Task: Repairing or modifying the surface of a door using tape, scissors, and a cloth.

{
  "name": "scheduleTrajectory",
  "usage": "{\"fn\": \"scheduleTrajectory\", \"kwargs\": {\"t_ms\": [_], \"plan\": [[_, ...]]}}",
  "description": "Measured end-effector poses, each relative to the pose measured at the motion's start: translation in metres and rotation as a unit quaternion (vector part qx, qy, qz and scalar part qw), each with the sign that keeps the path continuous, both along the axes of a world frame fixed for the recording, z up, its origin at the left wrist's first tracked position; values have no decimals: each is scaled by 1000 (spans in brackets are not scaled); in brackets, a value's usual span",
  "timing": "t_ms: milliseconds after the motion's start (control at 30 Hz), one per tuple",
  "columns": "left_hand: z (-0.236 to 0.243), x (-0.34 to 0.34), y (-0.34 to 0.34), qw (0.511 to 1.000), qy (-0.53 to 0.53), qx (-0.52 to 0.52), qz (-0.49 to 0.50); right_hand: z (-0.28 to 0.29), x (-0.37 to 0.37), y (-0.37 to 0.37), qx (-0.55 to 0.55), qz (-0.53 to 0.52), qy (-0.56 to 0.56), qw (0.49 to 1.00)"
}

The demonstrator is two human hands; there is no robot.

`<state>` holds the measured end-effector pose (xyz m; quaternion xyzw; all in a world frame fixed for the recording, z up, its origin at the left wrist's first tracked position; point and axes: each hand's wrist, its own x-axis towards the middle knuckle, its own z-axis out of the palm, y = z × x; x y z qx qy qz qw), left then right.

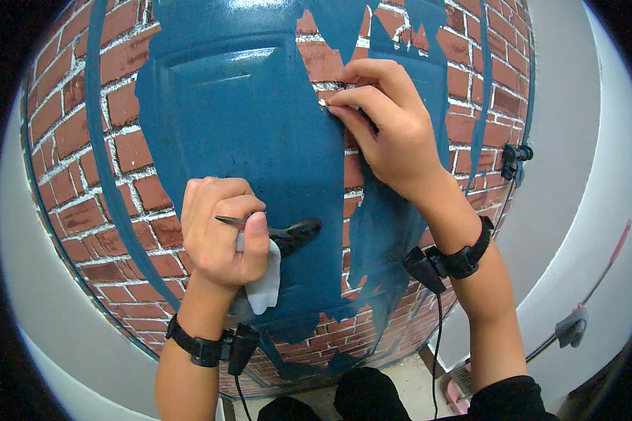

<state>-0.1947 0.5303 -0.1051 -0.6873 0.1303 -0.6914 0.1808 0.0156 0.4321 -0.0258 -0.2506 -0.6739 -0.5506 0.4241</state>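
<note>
A blue panelled door point(232, 133) fills the middle, partly covered by torn brick-patterned wallpaper point(319, 59). High on the door, my right hand point(390, 119) pinches at the edge of a narrow wallpaper strip, with a small pale bit at its fingertips. Lower left, my left hand point(221, 228) is closed around a slim tool point(228, 220) with a metal point. A dark rounded part point(302, 233) shows beyond the thumb, seemingly the tool's other end. A white cloth or tissue point(263, 284) hangs from under the same hand.
Plain grey walls point(558, 140) flank the door. A dark door handle or lock point(515, 161) juts out at its right. Black devices with cables are strapped to both wrists. At the lower right are a long thin pole with a grey cloth point(572, 326) and a pink item point(458, 396).
</note>
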Motion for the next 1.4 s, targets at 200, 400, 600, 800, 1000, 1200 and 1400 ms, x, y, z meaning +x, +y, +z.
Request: {"fn": "scheduleTrajectory", "kwargs": {"t_ms": [200,400,600,800,1000,1200,1400], "plan": [[0,-3,0,1000,-3,4,6,0,-4,6,64,-116,-55,990],[0,0,-1,1000,-5,2,3,3,-7,7,61,-150,-56,985],[-3,-4,-5,999,10,-32,21,2,-14,10,45,-94,-7,995],[-5,-3,-4,999,9,-36,17,1,-12,6,-4,-78,35,996],[-2,-2,1,1000,-8,0,9,-2,-3,-12,-45,20,70,996],[0,-7,-1,1000,-6,5,15,-6,-9,-8,-5,33,46,998],[-1,-1,-1,1000,-9,4,10,-8,-11,-4,-11,17,48,999]]}}
